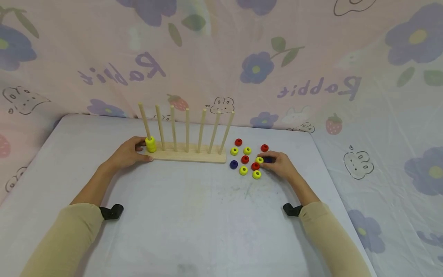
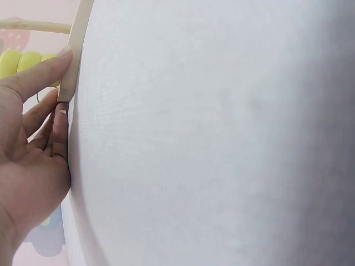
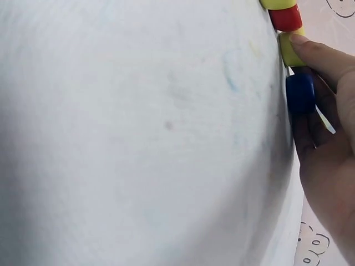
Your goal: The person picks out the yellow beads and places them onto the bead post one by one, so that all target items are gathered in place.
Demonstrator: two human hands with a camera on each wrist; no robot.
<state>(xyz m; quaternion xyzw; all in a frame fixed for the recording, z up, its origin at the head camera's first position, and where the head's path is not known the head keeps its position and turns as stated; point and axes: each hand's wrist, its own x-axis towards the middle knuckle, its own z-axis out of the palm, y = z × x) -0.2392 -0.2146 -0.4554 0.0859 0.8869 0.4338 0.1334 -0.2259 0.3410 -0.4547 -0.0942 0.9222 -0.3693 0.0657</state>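
A wooden peg rack (image 1: 188, 156) stands at the back of the table, with a row of upright pegs. Yellow beads (image 1: 150, 144) are stacked at the foot of its leftmost peg. My left hand (image 1: 129, 154) grips the left end of the rack's base (image 2: 69, 77), thumb on the near edge and fingers behind. To the right of the rack, my right hand (image 1: 279, 165) pinches a yellow bead (image 3: 292, 50) at its fingertips; the far fingertips are hidden. A dark blue bead (image 3: 300, 94) lies beside the fingers, under the palm side. A red bead (image 3: 286, 18) is just beyond the pinched one.
Loose red (image 1: 238, 142), yellow (image 1: 243, 170) and dark blue (image 1: 233, 164) beads lie between the rack and my right hand. A patterned cloth (image 1: 207, 57) hangs behind the white table (image 1: 194, 215). Black straps (image 1: 112, 212) show at both sleeve cuffs.
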